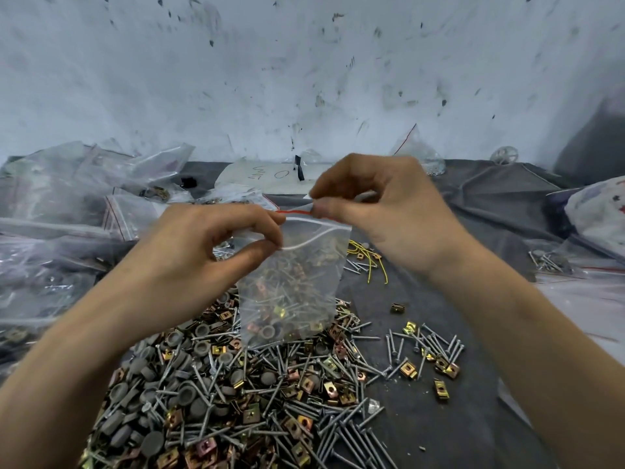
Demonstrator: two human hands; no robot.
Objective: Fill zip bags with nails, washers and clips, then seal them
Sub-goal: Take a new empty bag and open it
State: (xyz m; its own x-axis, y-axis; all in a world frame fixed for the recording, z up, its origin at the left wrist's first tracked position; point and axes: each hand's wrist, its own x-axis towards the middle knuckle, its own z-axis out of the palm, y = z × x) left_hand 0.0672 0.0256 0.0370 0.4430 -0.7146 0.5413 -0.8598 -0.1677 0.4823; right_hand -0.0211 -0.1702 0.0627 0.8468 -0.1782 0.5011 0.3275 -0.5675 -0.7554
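Fingers point(258, 250) of the left hand point(203, 255) and right hand point(385, 211) pinched the unsealed top of the zip bag point(291, 292). The bag was partly filled and hung over the pile of nails, washers and clips point(236, 394). The desk point(480, 204) was grey-clothed. Clear bags point(67, 198) were heaped left. A stained white wall point(304, 79) stood behind.
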